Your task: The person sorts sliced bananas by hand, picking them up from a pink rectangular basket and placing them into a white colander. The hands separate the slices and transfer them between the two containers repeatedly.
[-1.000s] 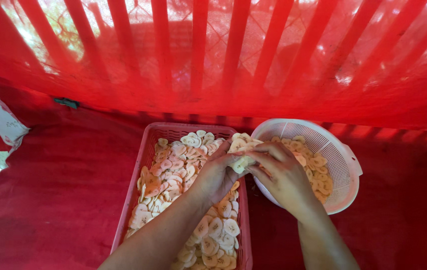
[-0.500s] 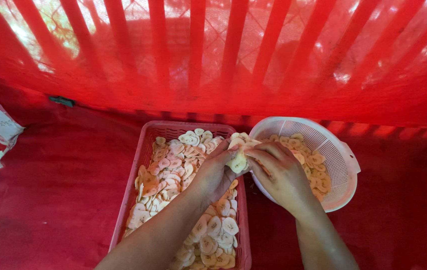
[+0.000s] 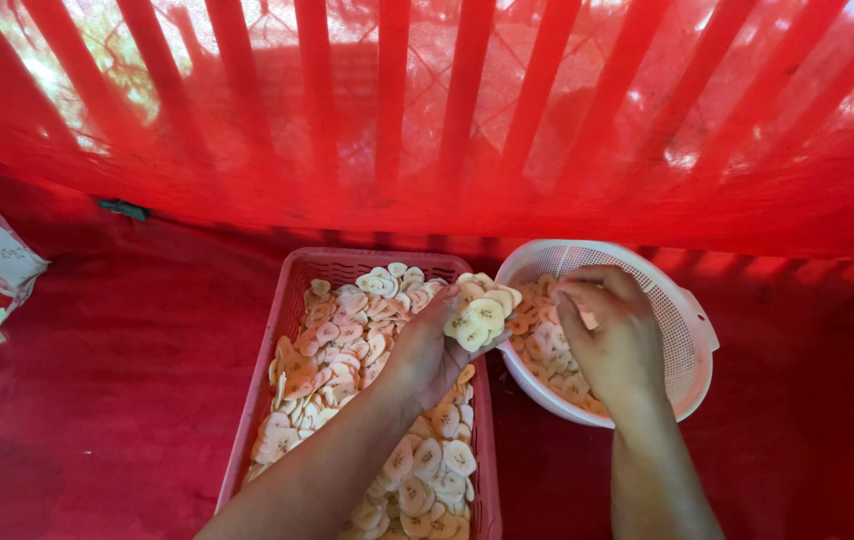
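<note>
Head view, left hand fingers cupping banana slices over pink tray, right hand fingers curled inside white colander.

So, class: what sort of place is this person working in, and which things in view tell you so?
Probably a small, informal food-drying spot under red netting rather than a kitchen. A pink tray holds spread-out banana slices, the left hand holds a handful, and the right hand reaches into a white colander.
</note>
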